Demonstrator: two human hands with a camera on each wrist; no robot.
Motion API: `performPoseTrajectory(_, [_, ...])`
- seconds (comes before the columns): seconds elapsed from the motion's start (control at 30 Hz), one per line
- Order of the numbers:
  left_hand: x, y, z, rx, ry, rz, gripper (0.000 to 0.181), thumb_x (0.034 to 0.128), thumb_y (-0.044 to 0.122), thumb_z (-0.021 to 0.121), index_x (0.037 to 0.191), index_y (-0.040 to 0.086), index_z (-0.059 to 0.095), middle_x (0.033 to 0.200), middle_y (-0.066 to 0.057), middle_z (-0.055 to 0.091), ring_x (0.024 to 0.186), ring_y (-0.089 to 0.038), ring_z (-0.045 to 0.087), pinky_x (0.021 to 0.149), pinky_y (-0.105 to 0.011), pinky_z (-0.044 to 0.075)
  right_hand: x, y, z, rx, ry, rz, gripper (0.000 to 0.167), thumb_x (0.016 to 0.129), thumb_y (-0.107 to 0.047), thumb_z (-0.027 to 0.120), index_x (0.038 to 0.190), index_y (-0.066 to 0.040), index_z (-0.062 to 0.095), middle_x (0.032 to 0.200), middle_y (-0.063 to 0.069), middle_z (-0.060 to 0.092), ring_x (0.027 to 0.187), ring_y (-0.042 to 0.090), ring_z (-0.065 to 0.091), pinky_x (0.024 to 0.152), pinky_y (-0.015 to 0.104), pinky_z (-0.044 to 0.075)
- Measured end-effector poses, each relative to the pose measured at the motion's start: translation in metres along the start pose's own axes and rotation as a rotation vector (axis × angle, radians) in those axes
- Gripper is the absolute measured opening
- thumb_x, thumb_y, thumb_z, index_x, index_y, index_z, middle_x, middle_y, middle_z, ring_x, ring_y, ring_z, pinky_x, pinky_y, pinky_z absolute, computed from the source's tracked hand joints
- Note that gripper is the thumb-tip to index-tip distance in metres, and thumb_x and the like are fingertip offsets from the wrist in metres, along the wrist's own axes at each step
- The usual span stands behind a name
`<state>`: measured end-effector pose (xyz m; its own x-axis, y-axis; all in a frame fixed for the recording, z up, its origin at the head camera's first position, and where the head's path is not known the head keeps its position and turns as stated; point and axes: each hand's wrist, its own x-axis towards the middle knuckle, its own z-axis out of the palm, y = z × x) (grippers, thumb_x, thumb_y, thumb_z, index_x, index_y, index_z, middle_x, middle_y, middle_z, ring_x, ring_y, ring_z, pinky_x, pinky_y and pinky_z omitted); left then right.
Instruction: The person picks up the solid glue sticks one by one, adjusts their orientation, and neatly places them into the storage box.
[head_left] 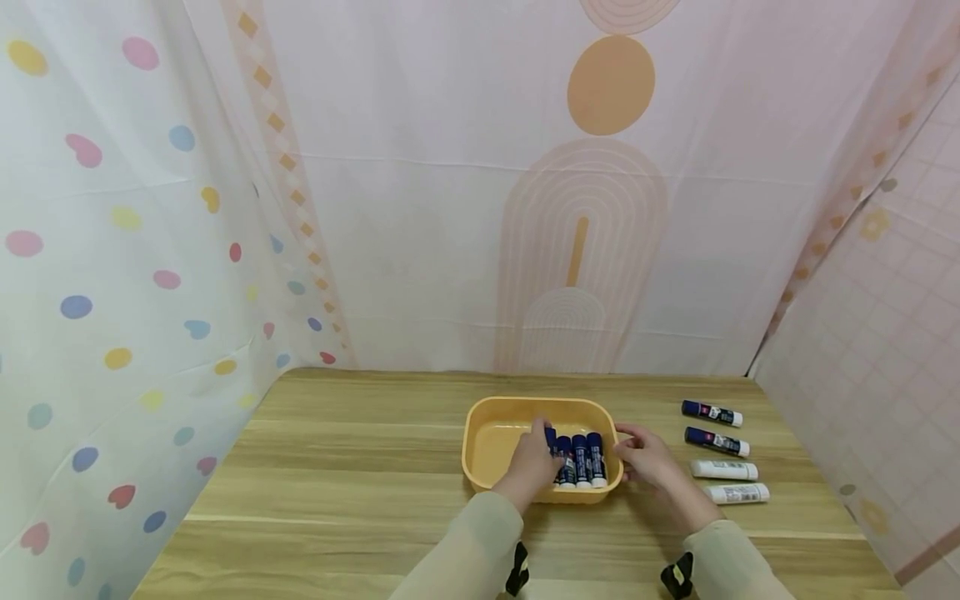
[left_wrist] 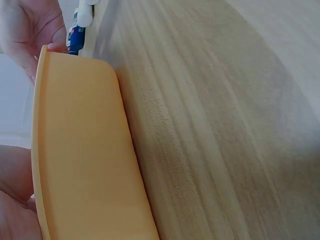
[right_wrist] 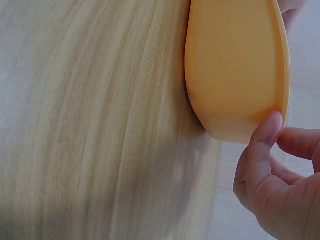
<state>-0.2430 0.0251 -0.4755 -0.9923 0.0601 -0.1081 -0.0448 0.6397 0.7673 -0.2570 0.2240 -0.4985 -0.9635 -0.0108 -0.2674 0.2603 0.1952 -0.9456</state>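
A yellow-orange plastic basket (head_left: 487,412) stands on the table, with several dark blue, white-ended glue sticks (head_left: 581,460) lying side by side in its right part. Inside it, my left hand (head_left: 531,462) has its fingers and thumb about the leftmost glue stick (head_left: 551,437), partly hiding it. At the basket's right end, my right hand (head_left: 648,458) pinches the rim; the right wrist view shows a fingertip (right_wrist: 270,127) against the outer wall. The left wrist view shows mostly the basket's front wall (left_wrist: 85,145), which conceals the left fingertips.
Right of the basket, two dark blue glue sticks (head_left: 712,413) and two white tubes (head_left: 724,470) lie in a column on the wooden table (head_left: 337,483). A patterned curtain (head_left: 405,250) hangs behind the table's far edge, with more cloth at both sides.
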Motion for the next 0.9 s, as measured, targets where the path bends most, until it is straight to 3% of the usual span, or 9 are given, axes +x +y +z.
performPoseTrajectory(0.3, [0.002,0.002,-0.001,0.010,-0.035,-0.060,0.064,0.0832,-0.005,0.060,0.142,0.004,0.035,0.098,-0.020,0.057,0.065,-0.022,0.051,0.056,-0.031,0.045,0.012,0.012,-0.002,-0.016,0.030,0.013,0.048,0.090,-0.002,0.053,0.138,-0.006,0.045,0.093,0.010,0.050,0.066,0.018,0.055,0.053,0.029,0.051])
performPoseTrajectory(0.53, [0.002,0.000,0.001,0.000,-0.013,-0.061,0.064,0.0795,-0.013,0.057,0.138,0.006,0.039,0.126,-0.030,0.042,0.064,-0.023,0.047,0.051,-0.030,0.039,0.012,0.010,-0.001,-0.011,0.030,0.007,0.047,0.090,-0.001,0.052,0.137,-0.006,0.046,0.093,0.011,0.050,0.066,0.019,0.055,0.053,0.029,0.051])
performPoseTrajectory(0.6, [0.002,0.000,0.000,0.008,-0.010,-0.066,0.065,0.0798,-0.013,0.057,0.139,0.007,0.039,0.126,-0.029,0.043,0.065,-0.024,0.047,0.051,-0.031,0.039,0.010,0.008,-0.001,-0.010,0.030,0.006,0.047,0.091,-0.001,0.052,0.137,-0.006,0.045,0.093,0.012,0.050,0.066,0.020,0.055,0.053,0.029,0.051])
performPoseTrajectory(0.77, [-0.001,0.001,-0.012,0.129,0.042,-0.030,0.057,0.0841,0.003,0.064,0.137,0.013,0.044,0.120,-0.020,0.054,0.077,-0.028,0.055,0.057,-0.038,0.046,-0.002,-0.002,0.001,-0.017,0.023,0.017,0.047,0.091,-0.001,0.052,0.137,-0.005,0.045,0.093,0.010,0.050,0.066,0.017,0.055,0.054,0.027,0.051])
performPoseTrajectory(0.9, [-0.005,-0.004,-0.032,0.190,0.118,0.061,0.051,0.0875,0.015,0.064,0.135,0.014,0.047,0.123,-0.016,0.056,0.100,-0.034,0.058,0.070,-0.046,0.052,-0.014,-0.015,0.004,-0.043,0.004,-0.006,0.047,0.092,-0.001,0.051,0.138,0.000,0.041,0.091,0.009,0.049,0.066,0.015,0.054,0.055,0.026,0.051])
